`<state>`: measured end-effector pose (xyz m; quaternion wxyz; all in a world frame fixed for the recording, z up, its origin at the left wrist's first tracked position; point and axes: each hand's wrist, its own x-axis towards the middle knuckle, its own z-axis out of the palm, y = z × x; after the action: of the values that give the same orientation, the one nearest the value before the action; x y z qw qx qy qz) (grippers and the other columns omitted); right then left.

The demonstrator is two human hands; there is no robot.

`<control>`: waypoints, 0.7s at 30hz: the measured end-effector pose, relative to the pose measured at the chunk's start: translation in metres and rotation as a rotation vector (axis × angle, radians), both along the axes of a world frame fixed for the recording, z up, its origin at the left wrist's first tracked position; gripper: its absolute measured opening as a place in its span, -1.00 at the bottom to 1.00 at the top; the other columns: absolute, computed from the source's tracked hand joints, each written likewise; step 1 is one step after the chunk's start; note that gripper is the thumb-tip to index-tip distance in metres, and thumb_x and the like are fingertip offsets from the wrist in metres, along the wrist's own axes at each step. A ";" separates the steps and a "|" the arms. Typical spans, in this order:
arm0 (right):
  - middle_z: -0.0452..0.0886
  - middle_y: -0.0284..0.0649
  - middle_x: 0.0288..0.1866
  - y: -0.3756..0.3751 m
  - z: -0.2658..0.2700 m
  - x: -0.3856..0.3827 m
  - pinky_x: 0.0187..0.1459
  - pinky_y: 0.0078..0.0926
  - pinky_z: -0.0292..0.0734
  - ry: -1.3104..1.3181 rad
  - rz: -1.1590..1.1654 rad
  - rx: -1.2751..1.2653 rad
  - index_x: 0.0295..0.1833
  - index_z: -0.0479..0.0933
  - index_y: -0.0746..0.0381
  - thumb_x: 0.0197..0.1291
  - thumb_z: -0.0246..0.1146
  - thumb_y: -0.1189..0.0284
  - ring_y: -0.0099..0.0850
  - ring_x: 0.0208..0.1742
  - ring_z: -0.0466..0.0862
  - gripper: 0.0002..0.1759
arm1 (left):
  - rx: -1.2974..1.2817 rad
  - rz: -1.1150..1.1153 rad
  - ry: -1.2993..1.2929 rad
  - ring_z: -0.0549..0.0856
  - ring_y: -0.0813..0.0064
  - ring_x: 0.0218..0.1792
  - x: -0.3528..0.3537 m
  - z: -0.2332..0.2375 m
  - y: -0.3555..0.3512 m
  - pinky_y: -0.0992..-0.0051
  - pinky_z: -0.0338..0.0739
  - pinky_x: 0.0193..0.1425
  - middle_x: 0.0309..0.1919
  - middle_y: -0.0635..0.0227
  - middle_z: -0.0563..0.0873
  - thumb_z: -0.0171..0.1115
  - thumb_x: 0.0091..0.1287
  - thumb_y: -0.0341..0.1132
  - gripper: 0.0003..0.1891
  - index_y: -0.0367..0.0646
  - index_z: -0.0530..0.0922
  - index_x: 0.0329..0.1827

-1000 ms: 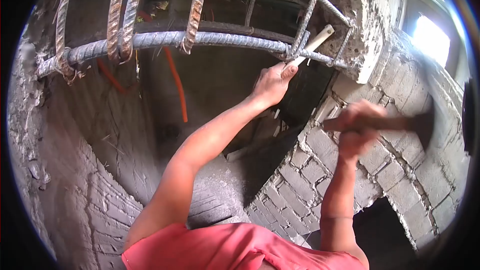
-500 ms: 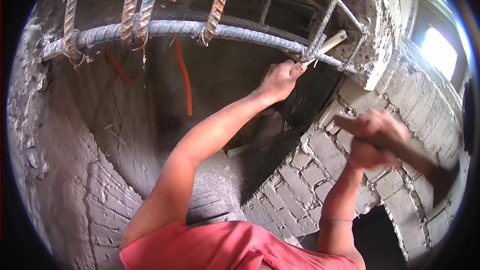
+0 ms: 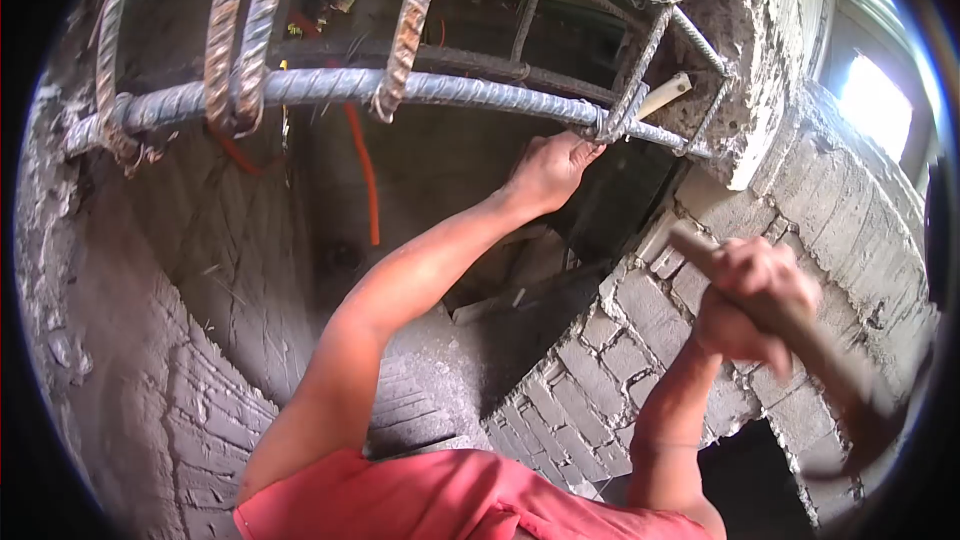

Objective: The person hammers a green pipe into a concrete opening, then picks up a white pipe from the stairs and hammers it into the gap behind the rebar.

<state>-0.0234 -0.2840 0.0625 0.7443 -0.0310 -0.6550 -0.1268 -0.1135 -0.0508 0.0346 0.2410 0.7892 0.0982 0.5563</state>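
Observation:
My left hand (image 3: 548,175) is raised under a thick ribbed steel bar (image 3: 450,90), its fingers closed at the near end of a pale rod (image 3: 665,93). The rod slants up behind a tied bar joint, and its far end shows beside the broken concrete column (image 3: 745,50). What the fingertips touch is partly hidden. My right hand (image 3: 755,295) is wrapped around the wooden handle of a hammer (image 3: 825,350), held out to the right. The hammer's head is at the lower right, dark and smeared by motion.
Several rusty upright bars (image 3: 408,30) are tied to the thick bar. An orange tube (image 3: 362,175) hangs behind it. Rough mortared brickwork (image 3: 590,370) rises at the right, with a dark opening (image 3: 755,475) below. A plastered wall (image 3: 215,410) stands at the left.
The view has shifted slightly, so the bars sit lower and further left. The hammer has dropped a little at its head end. My left hand stays at the bar joint.

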 end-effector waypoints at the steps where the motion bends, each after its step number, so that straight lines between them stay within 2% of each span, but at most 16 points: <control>1: 0.36 -0.35 -0.57 -0.006 -0.004 0.012 -0.43 -0.38 0.52 -0.005 -0.174 0.000 -0.27 0.39 0.12 0.15 0.12 -0.39 -0.47 -0.56 0.44 -0.28 | 0.002 -0.019 -0.033 0.62 -0.21 -0.30 0.002 -0.002 0.001 0.15 0.51 -0.24 -0.44 -0.07 0.64 -0.07 0.50 0.27 -0.40 -0.07 0.65 0.10; 2: 0.32 -0.37 -0.62 -0.008 -0.008 0.027 -0.40 -0.36 0.49 -0.016 -0.346 0.003 -0.37 0.38 0.13 0.25 0.17 -0.25 -0.44 -0.55 0.43 -0.38 | 0.006 -0.037 -0.072 0.62 -0.20 -0.32 0.004 -0.001 0.003 0.16 0.51 -0.24 -0.45 -0.07 0.64 -0.07 0.50 0.26 -0.41 -0.06 0.65 0.11; 4: 0.43 -0.38 -0.51 0.044 -0.018 0.044 -0.32 -0.29 0.56 -0.121 -0.690 0.135 -0.39 0.40 0.16 0.15 0.00 -0.50 -0.44 -0.52 0.41 -0.16 | -0.032 -0.071 -0.058 0.65 -0.19 -0.25 0.000 0.000 -0.003 0.14 0.51 -0.21 -0.40 -0.08 0.66 -0.09 0.50 0.26 -0.41 -0.03 0.65 0.13; 5: 0.40 -0.39 -0.61 0.072 -0.041 0.069 -0.42 -0.36 0.51 0.013 -0.967 -0.039 -0.47 0.37 0.16 0.35 -0.01 -0.32 -0.46 -0.61 0.39 -0.27 | -0.029 -0.011 -0.021 0.65 -0.20 -0.22 -0.003 0.001 -0.005 0.12 0.51 -0.20 -0.38 -0.09 0.66 -0.10 0.50 0.26 -0.41 -0.03 0.64 0.14; 6: 0.38 -0.40 -0.63 0.065 -0.045 0.070 -0.53 -0.48 0.41 0.132 -0.808 -0.796 -0.44 0.39 0.16 0.51 -0.02 -0.07 -0.51 -0.64 0.40 -0.42 | -0.030 0.045 0.018 0.66 -0.21 -0.18 -0.003 0.001 -0.008 0.10 0.52 -0.19 -0.36 -0.10 0.67 -0.11 0.50 0.26 -0.41 -0.03 0.64 0.14; 8: 0.41 -0.39 -0.60 0.063 -0.058 0.076 -0.61 -0.55 0.34 0.196 -0.760 -0.819 -0.39 0.39 0.17 0.53 -0.05 -0.01 -0.57 -0.65 0.41 -0.47 | -0.024 0.048 0.093 0.65 -0.23 -0.13 0.003 0.002 0.007 0.07 0.52 -0.18 -0.34 -0.11 0.67 -0.13 0.51 0.25 -0.41 -0.02 0.64 0.14; 10: 0.42 -0.38 -0.59 0.044 -0.051 0.049 -0.64 -0.57 0.35 0.236 -0.463 -0.605 -0.32 0.40 0.18 0.53 -0.08 -0.03 -0.57 -0.65 0.41 -0.47 | -0.030 -0.007 -0.015 0.65 -0.23 -0.14 -0.004 0.000 -0.004 0.06 0.51 -0.18 -0.34 -0.10 0.67 -0.12 0.52 0.24 -0.42 -0.02 0.64 0.13; 11: 0.44 -0.36 -0.56 0.034 -0.043 0.040 -0.64 -0.56 0.39 0.284 -0.478 -0.507 -0.22 0.40 0.20 0.46 -0.06 -0.19 -0.57 -0.64 0.42 -0.38 | -0.034 0.010 0.037 0.65 -0.23 -0.13 -0.005 0.002 -0.001 0.05 0.51 -0.16 -0.33 -0.10 0.68 -0.11 0.52 0.23 -0.43 -0.01 0.63 0.16; 13: 0.42 -0.32 -0.48 0.017 -0.020 0.018 -0.54 -0.48 0.50 0.089 -0.333 -0.032 -0.11 0.38 0.17 0.20 -0.02 -0.45 -0.48 -0.55 0.47 -0.19 | -0.031 0.024 0.082 0.65 -0.22 -0.12 -0.003 0.005 0.002 0.05 0.51 -0.15 -0.32 -0.09 0.68 -0.11 0.52 0.23 -0.44 0.00 0.62 0.18; 14: 0.40 -0.34 -0.50 0.007 -0.017 0.012 -0.49 -0.36 0.54 0.140 -0.076 0.022 -0.11 0.38 0.15 0.07 -0.06 -0.56 -0.42 -0.54 0.47 -0.10 | -0.036 0.005 0.054 0.66 -0.21 -0.13 -0.002 0.005 0.000 0.05 0.51 -0.14 -0.33 -0.10 0.68 -0.10 0.52 0.22 -0.45 0.00 0.63 0.17; 15: 0.40 -0.34 -0.50 0.014 -0.013 0.011 -0.49 -0.36 0.54 0.139 -0.075 0.024 -0.11 0.38 0.15 0.07 -0.06 -0.56 -0.42 -0.54 0.47 -0.10 | -0.042 -0.012 0.026 0.66 -0.21 -0.14 -0.003 0.005 0.000 0.06 0.51 -0.13 -0.34 -0.11 0.67 -0.09 0.52 0.22 -0.45 -0.01 0.63 0.15; 16: 0.40 -0.34 -0.52 0.026 -0.009 0.008 -0.46 -0.36 0.52 -0.007 -0.183 0.161 -0.15 0.38 0.15 0.08 -0.10 -0.57 -0.40 -0.54 0.48 -0.09 | -0.042 -0.011 0.029 0.66 -0.21 -0.14 -0.006 0.006 -0.003 0.06 0.51 -0.13 -0.34 -0.11 0.67 -0.09 0.52 0.22 -0.45 -0.01 0.63 0.15; 17: 0.40 -0.35 -0.54 0.034 -0.009 0.008 -0.42 -0.35 0.51 -0.154 -0.293 0.296 -0.20 0.39 0.16 0.08 -0.13 -0.59 -0.38 -0.54 0.48 -0.08 | -0.077 -0.015 0.033 0.68 -0.16 -0.12 -0.008 0.007 -0.008 0.09 0.54 -0.13 -0.31 -0.08 0.69 -0.04 0.53 0.11 -0.52 -0.10 0.65 0.01; 18: 0.38 -0.39 -0.58 0.050 -0.026 0.040 -0.46 -0.44 0.45 -0.144 -0.783 0.091 -0.24 0.43 0.18 0.22 -0.11 -0.49 -0.42 -0.57 0.47 -0.15 | -0.107 -0.017 0.030 0.71 -0.11 -0.10 -0.011 0.011 -0.013 0.13 0.57 -0.12 -0.28 -0.06 0.70 0.01 0.53 0.00 -0.57 -0.20 0.68 -0.13; 20: 0.40 -0.42 -0.57 0.067 -0.054 0.078 -0.58 -0.55 0.30 0.143 -0.767 -0.864 -0.19 0.49 0.21 0.43 -0.02 -0.19 -0.58 -0.62 0.37 -0.38 | -0.109 0.026 0.063 0.71 -0.11 -0.12 -0.014 0.017 -0.015 0.12 0.56 -0.13 -0.29 -0.06 0.70 0.00 0.52 0.04 -0.54 -0.21 0.67 -0.15; 21: 0.40 -0.41 -0.57 0.058 -0.053 0.065 -0.60 -0.56 0.29 0.119 -0.783 -0.828 -0.20 0.48 0.21 0.44 -0.02 -0.16 -0.59 -0.63 0.36 -0.40 | -0.109 0.068 0.122 0.71 -0.10 -0.14 -0.015 0.016 -0.017 0.12 0.55 -0.14 -0.31 -0.07 0.69 0.00 0.51 0.08 -0.50 -0.22 0.67 -0.16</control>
<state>0.0413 -0.2258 0.0097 0.6032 -0.5673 -0.5468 -0.1238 -0.1288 -0.0674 0.0510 0.2581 0.8035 0.1697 0.5090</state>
